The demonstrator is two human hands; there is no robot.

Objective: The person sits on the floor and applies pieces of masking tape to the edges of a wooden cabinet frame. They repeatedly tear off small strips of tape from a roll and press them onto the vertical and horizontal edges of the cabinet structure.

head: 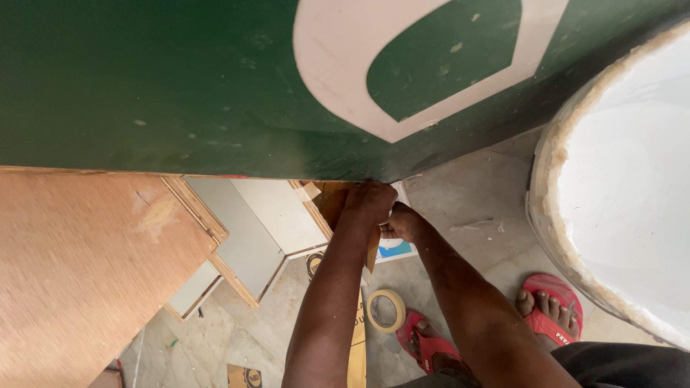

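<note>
Gripping the glossy green panel's [180, 86] lower edge (apparently), both hands [381, 212] curl beneath it.

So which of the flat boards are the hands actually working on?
The big green board with the white shape; both hands meet at its lower edge. The brown plywood sheet lies apart, untouched.

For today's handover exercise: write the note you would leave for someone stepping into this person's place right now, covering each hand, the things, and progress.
Left hand: pressed up under the green board's lower edge; grip unclear.
Right hand: just below and beside it, fingers curled, contents hidden.
A brown strip sits against the edge by the hands.
Tape roll lies on the floor near the red sandals.
Done and left: cannot tell; the edge is hidden behind the hands.
</note>
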